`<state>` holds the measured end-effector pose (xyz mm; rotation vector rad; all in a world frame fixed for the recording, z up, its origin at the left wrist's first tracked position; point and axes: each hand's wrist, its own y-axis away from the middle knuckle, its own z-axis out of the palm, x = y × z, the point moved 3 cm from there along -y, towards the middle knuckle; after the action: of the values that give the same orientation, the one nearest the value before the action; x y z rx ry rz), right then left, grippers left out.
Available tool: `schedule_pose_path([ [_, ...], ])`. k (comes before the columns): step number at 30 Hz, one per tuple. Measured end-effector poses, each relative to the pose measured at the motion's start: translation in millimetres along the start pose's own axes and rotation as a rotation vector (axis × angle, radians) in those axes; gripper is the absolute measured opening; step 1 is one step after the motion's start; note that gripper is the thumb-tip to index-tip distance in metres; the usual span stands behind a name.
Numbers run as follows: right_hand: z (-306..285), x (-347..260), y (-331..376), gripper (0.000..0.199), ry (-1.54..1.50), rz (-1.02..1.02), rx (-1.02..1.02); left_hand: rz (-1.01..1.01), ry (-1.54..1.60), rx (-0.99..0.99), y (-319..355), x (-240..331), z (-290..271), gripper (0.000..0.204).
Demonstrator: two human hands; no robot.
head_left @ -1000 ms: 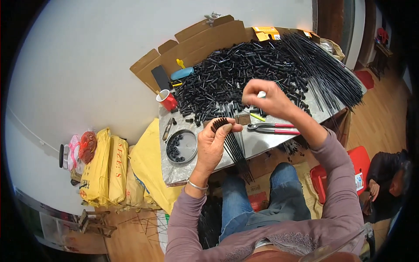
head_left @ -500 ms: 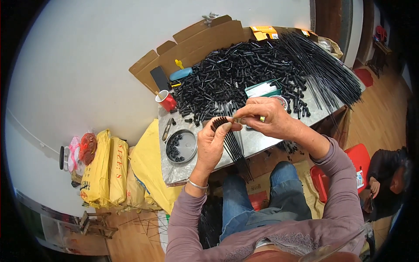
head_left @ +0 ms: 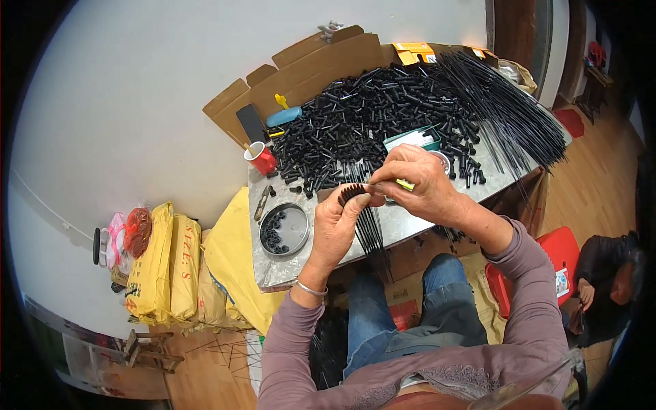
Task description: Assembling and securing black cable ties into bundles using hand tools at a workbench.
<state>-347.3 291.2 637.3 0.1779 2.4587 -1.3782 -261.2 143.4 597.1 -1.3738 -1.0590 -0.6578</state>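
My left hand (head_left: 333,229) is closed around a fanned bundle of thin black rods (head_left: 370,231), held over the table's front edge. Their dark upper ends stick up in a row beside the thumb, and their lower ends hang toward my lap. Close against it, my right hand (head_left: 427,184) pinches a thin pale piece at the bundle's top; its kind is too small to make out. A yellow-green bit shows under the right fingers. Behind both hands lies a large heap of short black tubular parts (head_left: 369,113).
A round metal tin (head_left: 298,236) with small black rings, a red cup (head_left: 261,160) and a green tray (head_left: 436,145) of white sticks stand on the metal table (head_left: 273,270). Long black rods (head_left: 512,102) overhang its right end. Another person (head_left: 605,273) sits at far right.
Both hands have shifted slightly to the right together. My right hand has turned a little and come nearer the bundle's top. The bundle stays in my left hand.
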Motion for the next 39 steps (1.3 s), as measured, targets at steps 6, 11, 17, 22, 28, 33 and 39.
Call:
schedule_pose_path([
  [6, 1.0, -1.1, -0.2, 0.009, -0.079, 0.062, 0.014, -0.004, -0.012, -0.009, 0.5, 3.6, 0.3, 0.020],
  [11, -2.1, -2.0, -1.3, 0.010, -0.018, 0.016, 0.025, -0.007, 0.000, -0.004, 0.4, 0.2, 0.8, 0.019],
  [17, -2.7, -3.1, -1.9, 0.010, -0.006, 0.016, 0.004, -0.008, -0.010, -0.002, 0.6, 1.2, 0.3, 0.019],
  [22, -3.9, -7.0, -5.2, 0.011, 0.064, -0.047, 0.003, -0.014, -0.002, -0.022, 1.0, 1.5, 0.1, 0.020],
  [28, -12.6, -8.5, -13.8, 0.007, 0.172, -0.145, -0.084, -0.035, -0.011, -0.066, -0.1, 1.6, -1.1, 0.019],
  [33, -9.3, -3.0, -13.5, 0.008, 0.179, -0.191, -0.134, 0.029, -0.130, -0.157, -4.7, 8.6, 0.1, 0.019],
  [39, -7.9, -0.5, -18.1, 0.015, -0.018, -0.176, -0.146, 0.084, -0.383, -0.239, -11.8, 15.9, -10.8, 0.020],
])
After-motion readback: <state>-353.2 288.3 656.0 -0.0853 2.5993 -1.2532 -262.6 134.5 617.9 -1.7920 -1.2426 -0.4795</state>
